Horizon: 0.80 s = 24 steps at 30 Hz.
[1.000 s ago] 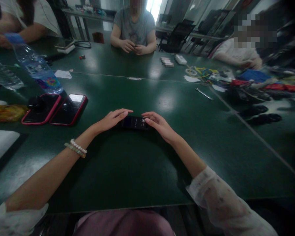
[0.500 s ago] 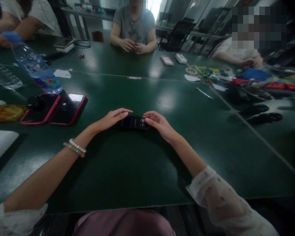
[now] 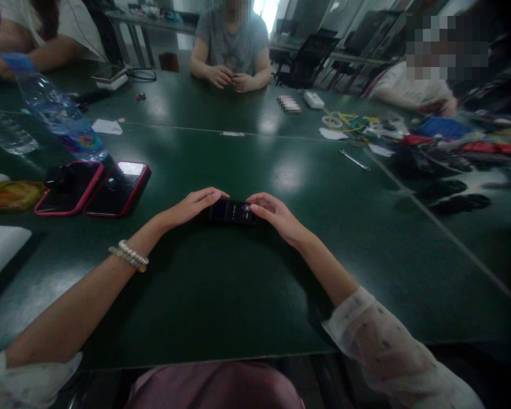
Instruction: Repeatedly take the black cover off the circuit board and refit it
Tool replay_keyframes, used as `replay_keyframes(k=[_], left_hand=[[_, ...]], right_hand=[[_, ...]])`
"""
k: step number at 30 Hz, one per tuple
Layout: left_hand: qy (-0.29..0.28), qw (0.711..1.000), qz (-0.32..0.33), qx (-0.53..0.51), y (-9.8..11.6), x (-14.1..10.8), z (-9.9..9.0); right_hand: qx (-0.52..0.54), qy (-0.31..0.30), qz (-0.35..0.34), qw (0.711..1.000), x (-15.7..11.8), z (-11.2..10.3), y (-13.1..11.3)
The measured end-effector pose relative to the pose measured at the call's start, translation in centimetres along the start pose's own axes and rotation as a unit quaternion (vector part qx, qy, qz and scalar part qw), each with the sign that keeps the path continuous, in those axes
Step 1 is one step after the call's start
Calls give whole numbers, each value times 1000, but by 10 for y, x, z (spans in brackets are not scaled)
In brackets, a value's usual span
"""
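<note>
A small black handheld device (image 3: 238,213) with a dark screen and light-marked buttons lies on the green table in front of me. My left hand (image 3: 191,207) is at its left end, palm down, with fingers stretched out along the far edge. At the other end, my right hand (image 3: 276,216) has its thumb on the button side and its bent fingers by the far edge, gripping that end. Part of the device's right end is hidden by the right thumb. A beaded bracelet (image 3: 130,257) circles my left wrist.
Left of my hands lie two phones in red cases, the nearer one (image 3: 117,190) beside a plastic bottle (image 3: 63,113). A wrench (image 3: 354,160) and a pile of cables (image 3: 353,124) are at the right. Across the table sits a person in a grey shirt (image 3: 232,42).
The fingers of my left hand have dipped slightly toward the device. My right hand and the device have hardly moved.
</note>
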<state>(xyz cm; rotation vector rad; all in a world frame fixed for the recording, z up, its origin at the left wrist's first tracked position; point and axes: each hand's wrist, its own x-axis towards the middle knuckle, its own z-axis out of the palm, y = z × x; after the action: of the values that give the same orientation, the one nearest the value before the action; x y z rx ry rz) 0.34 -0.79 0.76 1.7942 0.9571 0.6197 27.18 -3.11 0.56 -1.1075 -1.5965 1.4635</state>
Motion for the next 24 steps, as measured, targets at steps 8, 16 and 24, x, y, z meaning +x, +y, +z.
replay_keyframes(k=[8, 16, 24], left_hand=[[11, 1000, 3, 24, -6, 1, -1], [22, 999, -6, 49, -11, 2, -2], [21, 999, -7, 40, -10, 2, -1]], right_hand=[[-27, 2, 5, 1000, 0, 2, -1], [-27, 0, 0, 1000, 0, 2, 0], [-27, 6, 4, 1000, 0, 2, 0]])
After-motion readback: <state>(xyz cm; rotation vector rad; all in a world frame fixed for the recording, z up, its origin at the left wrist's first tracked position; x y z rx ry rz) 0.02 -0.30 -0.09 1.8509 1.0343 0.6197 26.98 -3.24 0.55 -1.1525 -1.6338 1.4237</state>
